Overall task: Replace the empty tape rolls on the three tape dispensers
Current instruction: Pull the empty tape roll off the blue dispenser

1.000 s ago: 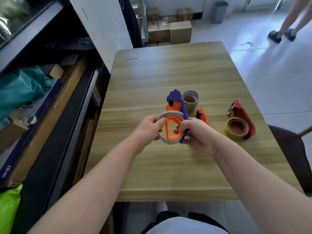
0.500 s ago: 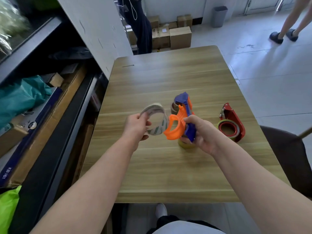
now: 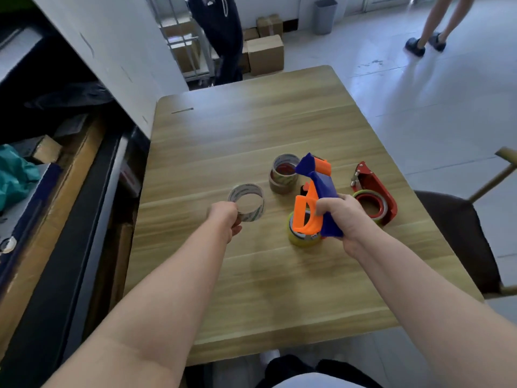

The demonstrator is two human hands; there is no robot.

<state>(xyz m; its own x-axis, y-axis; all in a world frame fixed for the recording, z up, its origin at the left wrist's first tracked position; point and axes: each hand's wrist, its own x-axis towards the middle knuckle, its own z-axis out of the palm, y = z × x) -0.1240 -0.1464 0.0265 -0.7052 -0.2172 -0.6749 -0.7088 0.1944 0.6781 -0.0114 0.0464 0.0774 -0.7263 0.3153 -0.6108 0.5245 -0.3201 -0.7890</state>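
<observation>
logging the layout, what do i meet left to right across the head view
empty whitish tape core in the left hand, stacked brown tape rolls, orange and blue plastic tape dispenser in the right hand, red tape dispenser

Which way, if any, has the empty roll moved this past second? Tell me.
Yes. The left hand pulled the empty roll off the orange dispenser and leftward, away from the stacked rolls.
</observation>
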